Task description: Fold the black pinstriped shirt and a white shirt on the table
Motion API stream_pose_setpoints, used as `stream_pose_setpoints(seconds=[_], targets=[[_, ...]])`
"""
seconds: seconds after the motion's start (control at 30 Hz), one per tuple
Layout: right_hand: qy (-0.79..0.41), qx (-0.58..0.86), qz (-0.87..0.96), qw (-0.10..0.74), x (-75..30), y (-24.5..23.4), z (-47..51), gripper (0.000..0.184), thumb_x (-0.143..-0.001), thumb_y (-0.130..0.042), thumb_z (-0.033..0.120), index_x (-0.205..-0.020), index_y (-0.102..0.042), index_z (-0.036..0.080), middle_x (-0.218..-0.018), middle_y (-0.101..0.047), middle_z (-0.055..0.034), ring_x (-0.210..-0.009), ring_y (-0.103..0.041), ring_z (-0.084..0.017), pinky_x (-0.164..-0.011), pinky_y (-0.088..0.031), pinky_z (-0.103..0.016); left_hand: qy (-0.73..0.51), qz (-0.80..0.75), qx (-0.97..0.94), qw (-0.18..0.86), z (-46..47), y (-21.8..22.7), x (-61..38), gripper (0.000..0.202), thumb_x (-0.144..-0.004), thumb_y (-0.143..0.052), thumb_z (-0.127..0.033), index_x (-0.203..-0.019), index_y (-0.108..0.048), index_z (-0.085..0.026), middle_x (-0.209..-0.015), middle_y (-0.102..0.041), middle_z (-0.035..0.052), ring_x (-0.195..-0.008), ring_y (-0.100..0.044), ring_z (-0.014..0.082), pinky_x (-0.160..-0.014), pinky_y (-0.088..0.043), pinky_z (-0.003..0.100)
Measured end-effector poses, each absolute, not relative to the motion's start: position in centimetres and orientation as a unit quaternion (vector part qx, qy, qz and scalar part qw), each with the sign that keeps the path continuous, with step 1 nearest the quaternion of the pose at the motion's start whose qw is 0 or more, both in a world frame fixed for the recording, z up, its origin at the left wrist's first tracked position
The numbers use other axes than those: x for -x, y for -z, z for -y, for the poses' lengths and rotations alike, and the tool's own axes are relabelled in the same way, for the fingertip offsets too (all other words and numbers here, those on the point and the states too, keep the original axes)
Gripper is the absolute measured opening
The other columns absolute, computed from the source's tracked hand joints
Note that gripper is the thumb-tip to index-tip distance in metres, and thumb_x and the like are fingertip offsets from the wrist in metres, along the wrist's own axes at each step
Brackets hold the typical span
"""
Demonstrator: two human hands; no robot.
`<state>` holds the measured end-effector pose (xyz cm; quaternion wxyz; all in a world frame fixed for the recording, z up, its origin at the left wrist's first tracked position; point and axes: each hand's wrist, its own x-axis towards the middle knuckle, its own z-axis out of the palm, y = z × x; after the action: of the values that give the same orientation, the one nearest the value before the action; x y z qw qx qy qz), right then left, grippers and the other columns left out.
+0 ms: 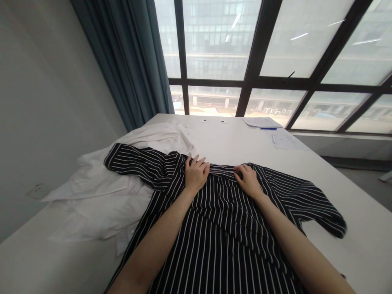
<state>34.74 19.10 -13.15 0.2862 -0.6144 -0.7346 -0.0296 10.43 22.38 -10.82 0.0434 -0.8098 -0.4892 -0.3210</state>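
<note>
A black garment with white stripes (214, 241), perhaps a shirt or dress, lies spread over the white table, its sleeves stretched out to either side. My left hand (196, 173) rests flat on its upper edge, left of the middle, with the fingers spread. At the right part of that same edge, my right hand (247, 179) has its thumb and fingers curled onto the cloth, pinching the fabric. Between both hands the edge runs as a narrow folded band. Creases cross the cloth below the hands.
White cloth (101, 196) lies heaped on the left, partly under the striped sleeve. Papers (263, 122) and a blue pen (268, 128) are at the table's (226, 143) far right. A blue curtain (131, 61) and large windows stand behind, with a wall on the left.
</note>
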Motion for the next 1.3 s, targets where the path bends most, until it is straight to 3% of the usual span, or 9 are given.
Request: stream_pose_setpoints(seconds=[0.17, 0.37, 0.47, 0.57, 0.7, 0.8, 0.93, 1.17, 1.3], targets=[[0.043, 0.634, 0.725, 0.265, -34.5, 13.2, -18.8, 0.025, -0.089, -0.05, 0.031, -0.108, -0.063, 0.023, -0.111, -0.064, -0.0083, -0.109, -0.052, -0.029, -0.091, -0.037, -0.044, 0.213, 0.436, 0.874, -0.018, -22.8, 12.1, -10.9, 0.038, -0.096, -0.043, -0.017, -0.13, -0.059, -0.019, -0.138, -0.058, 0.0028, -0.131, -0.049, 0.0177, -0.113, -0.035, 0.037], [0.068, 0.657, 0.699, 0.276, -34.4, 12.9, -18.6, 0.034, -0.083, -0.045, 0.016, -0.112, -0.062, 0.017, -0.117, -0.061, -0.014, -0.112, -0.051, -0.031, -0.093, -0.038, -0.049, 0.183, 0.458, 0.87, 0.001, -22.6, 12.8, -11.1, 0.048, -0.093, -0.04, -0.013, -0.141, -0.047, -0.012, -0.148, -0.046, 0.0118, -0.139, -0.04, 0.0261, -0.115, -0.028, 0.051], [0.071, 0.621, 0.732, 0.273, -34.2, 12.5, -18.4, 0.041, -0.084, -0.041, 0.01, -0.12, -0.059, 0.016, -0.127, -0.059, -0.0134, -0.122, -0.048, -0.027, -0.102, -0.035, -0.046, 0.178, 0.441, 0.88, 0.021, -22.3, 12.1, -11.2, 0.049, -0.092, -0.04, -0.011, -0.141, -0.046, -0.011, -0.151, -0.042, 0.0116, -0.142, -0.035, 0.0237, -0.118, -0.024, 0.046], [0.053, 0.571, 0.782, 0.245, -33.7, 12.3, -18.4, 0.041, -0.087, -0.039, 0.01, -0.121, -0.06, 0.018, -0.129, -0.06, -0.0094, -0.124, -0.05, -0.022, -0.105, -0.036, -0.039, 0.162, 0.417, 0.894, 0.032, -21.9, 11.5, -11.5, 0.046, -0.092, -0.039, -0.007, -0.135, -0.053, -0.014, -0.147, -0.049, 0.0078, -0.139, -0.04, 0.0188, -0.117, -0.028, 0.037], [0.028, 0.548, 0.812, 0.198, -33.3, 12.7, -18.5, 0.043, -0.09, -0.038, 0.01, -0.126, -0.058, 0.019, -0.129, -0.063, -0.0065, -0.121, -0.055, -0.018, -0.105, -0.04, -0.035, 0.14, 0.458, 0.877, 0.034, -21.2, 11.8, -12.2, 0.042, -0.094, -0.036, -0.007, -0.132, -0.056, -0.009, -0.137, -0.057, 0.0157, -0.129, -0.051, 0.0234, -0.109, -0.039, 0.041], [0.02, 0.566, 0.808, 0.164, -33.2, 13.2, -18.7, 0.045, -0.094, -0.034, 0.013, -0.133, -0.056, 0.02, -0.137, -0.059, -0.0077, -0.129, -0.05, -0.021, -0.107, -0.038, -0.039, 0.119, 0.486, 0.865, 0.028, -21.2, 12.3, -12.6, 0.044, -0.096, -0.034, -0.011, -0.136, -0.05, -0.002, -0.141, -0.052, 0.0208, -0.134, -0.047, 0.0277, -0.11, -0.037, 0.046], [0.011, 0.602, 0.789, 0.122, -33.4, 13.8, -19.2, 0.047, -0.099, -0.031, 0.025, -0.143, -0.046, 0.023, -0.15, -0.045, -0.0068, -0.138, -0.039, -0.027, -0.11, -0.034, -0.048, 0.089, 0.477, 0.874, 0.01, -22.7, 12.3, -12.7, 0.047, -0.1, -0.032, -0.022, -0.143, -0.042, -0.007, -0.15, -0.042, 0.0169, -0.141, -0.036, 0.0254, -0.116, -0.026, 0.048], [-0.003, 0.639, 0.767, 0.066, -33.9, 13.2, -22.4, 0.051, -0.1, -0.027, 0.031, -0.149, -0.036, 0.025, -0.156, -0.035, -0.0049, -0.142, -0.032, -0.026, -0.111, -0.031, -0.049, 0.051, 0.448, 0.892, -0.013, -27.8, 12.0, -12.6, 0.049, -0.099, -0.032, -0.026, -0.148, -0.037, -0.02, -0.154, -0.037, 0.0078, -0.143, -0.033, 0.0232, -0.117, -0.022, 0.051], [0.006, 0.646, 0.761, 0.054, -34.1, 12.6, -24.8, 0.051, -0.1, -0.026, 0.031, -0.15, -0.035, 0.027, -0.156, -0.035, -0.0029, -0.142, -0.031, -0.025, -0.11, -0.031, -0.05, 0.075, 0.469, 0.88, 0.011, -29.2, 11.7, -13.1, 0.048, -0.098, -0.032, -0.022, -0.145, -0.041, -0.016, -0.152, -0.039, 0.0116, -0.143, -0.033, 0.0251, -0.117, -0.023, 0.05]])
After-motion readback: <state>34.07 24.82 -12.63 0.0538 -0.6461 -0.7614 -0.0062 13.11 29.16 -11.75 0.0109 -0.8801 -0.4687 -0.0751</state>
